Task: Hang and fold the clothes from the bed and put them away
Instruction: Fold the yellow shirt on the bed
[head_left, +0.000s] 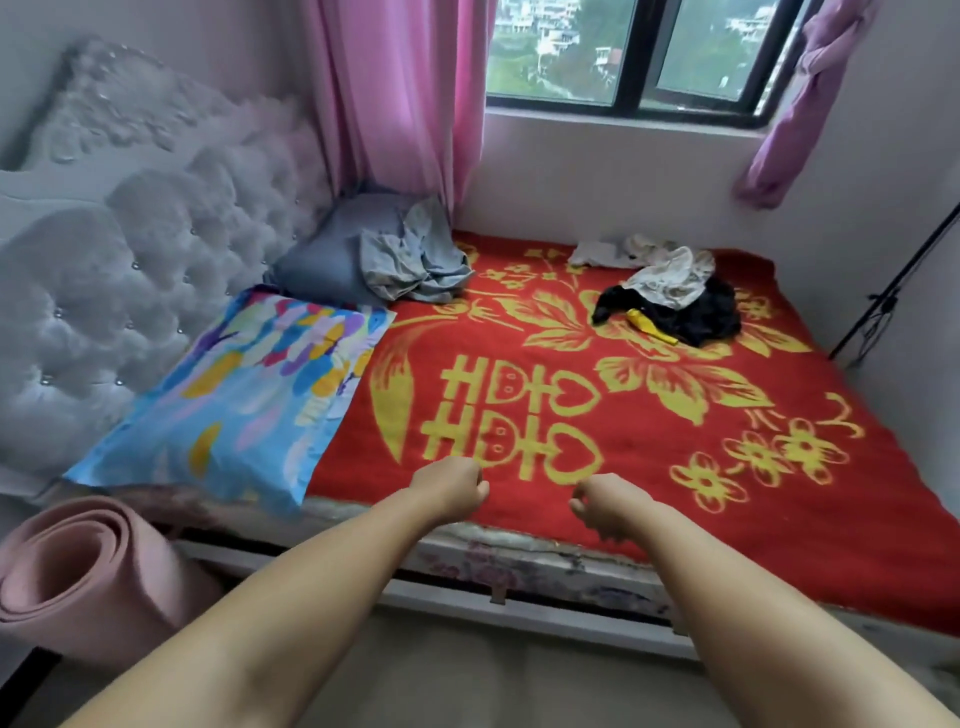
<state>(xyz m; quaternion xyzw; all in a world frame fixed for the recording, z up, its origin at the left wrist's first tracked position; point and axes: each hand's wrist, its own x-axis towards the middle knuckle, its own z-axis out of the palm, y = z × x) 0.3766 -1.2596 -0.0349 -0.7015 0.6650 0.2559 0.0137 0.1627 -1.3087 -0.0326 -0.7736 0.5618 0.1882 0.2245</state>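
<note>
Clothes: black garment (691, 314) with a pale one (670, 280) and a yellow hanger (652, 325) on it, upper right of the bed (519, 322); grey crumpled garment (415, 260) at upper centre, beside a grey pillow (322, 265).

Left hand (449, 488), right hand (610, 506): lower centre, fingers curled, grasping nothing.

Risk: piles lie well apart from both hands; a long reach could drag the tangled heap whole.

two pillows (228, 395), three clothing heaps (670, 306)
</note>
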